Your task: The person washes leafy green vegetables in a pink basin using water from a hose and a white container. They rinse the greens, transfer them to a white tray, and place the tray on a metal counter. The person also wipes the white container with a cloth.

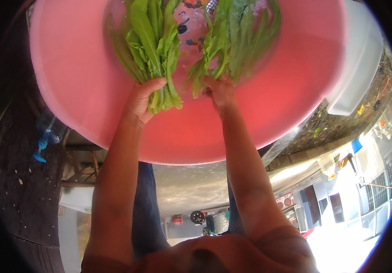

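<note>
A large pink plastic basin (76, 68) with water at its bottom lies before me. My left hand (144, 97) grips a bunch of long green leafy vegetables (155, 58) by the stem ends, thumb across the front. The bunch's leaves point away from me, toward the water. My right hand (220, 91) is closed around the stem ends of a second leafy bunch (216, 51). Part of that bunch lies in or under the water, with more long leaves (257, 51) beside it. Between the two bunches a printed pattern (189, 41) shows on the basin floor.
Beside the basin at right is a whitish plastic container (356, 65). A pump bottle with a blue head (41, 150) rests on a dark surface (22, 191) at left. Soil (318, 129) and a low brick edging (291, 158) lie to the right.
</note>
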Tool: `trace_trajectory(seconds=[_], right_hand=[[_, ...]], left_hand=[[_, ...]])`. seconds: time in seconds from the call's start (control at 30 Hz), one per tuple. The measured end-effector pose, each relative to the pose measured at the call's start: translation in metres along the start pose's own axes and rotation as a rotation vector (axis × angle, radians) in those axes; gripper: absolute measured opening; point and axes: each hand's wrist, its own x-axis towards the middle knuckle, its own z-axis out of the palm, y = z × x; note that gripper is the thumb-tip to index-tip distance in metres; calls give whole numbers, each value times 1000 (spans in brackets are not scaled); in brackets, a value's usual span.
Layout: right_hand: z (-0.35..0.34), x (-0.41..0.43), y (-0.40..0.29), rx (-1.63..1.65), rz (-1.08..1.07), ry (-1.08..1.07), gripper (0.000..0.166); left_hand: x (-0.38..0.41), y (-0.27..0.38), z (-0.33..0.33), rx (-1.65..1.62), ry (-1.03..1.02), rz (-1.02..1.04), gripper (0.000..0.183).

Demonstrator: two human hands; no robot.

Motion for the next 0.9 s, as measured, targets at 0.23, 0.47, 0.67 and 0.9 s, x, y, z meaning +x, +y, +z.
trace_trajectory(seconds=[0.23, 0.47, 0.67, 0.9], right_hand=[[7, -11, -9, 79, -33, -217, 48], [12, -22, -7, -268, -96, -181, 45], [27, -44, -7, -1115, -708, -26, 43], [42, -60, -13, -1387, -596, -72, 61]], left_hand=[[2, 5, 24, -60, -143, -90, 56], [7, 3, 19, -70, -213, -158, 59], [8, -2, 16, -69, -136, -216, 52], [6, -14, 30, 148, 7, -88, 45]])
